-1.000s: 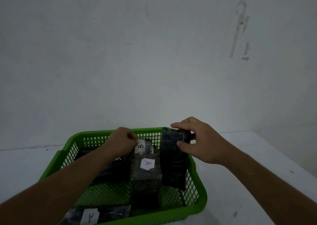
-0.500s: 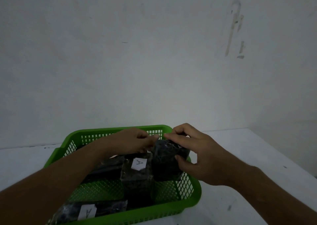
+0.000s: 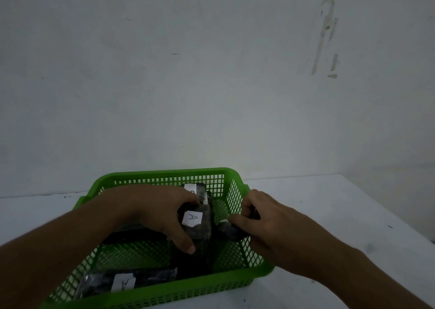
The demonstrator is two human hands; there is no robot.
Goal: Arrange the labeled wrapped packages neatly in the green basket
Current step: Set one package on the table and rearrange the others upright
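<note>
Head camera shows us leaning over the green basket (image 3: 164, 175) with both hands down inside it. A second ago our right hand (image 3: 266, 224) had a tall dark package standing up against the right wall, pinched at the top. Now that package (image 3: 229, 231) is down low by the right side, and our right fingers are closed around it, so it looks like it's going in flat rather than upright.

Our left hand (image 3: 160, 212) has shifted too: it was back near the B label, and now it's clamped on the middle package with the A label (image 3: 192, 218), thumb along its near side, probably nudging it over to make room.

Another A-labeled package (image 3: 122, 282) lies along the near wall, a dark one sits under our left wrist, and one more white label (image 3: 190, 187) peeks out at the far wall, letter not readable now. So we'd say the sorting is well along, just tightening the row.

Basket sits on a plain white table (image 3: 329, 214), a bit scuffed, pushed up to a grey-white wall (image 3: 188, 73) with some chipped marks (image 3: 327, 37) upper right. Lighting's pretty dim
</note>
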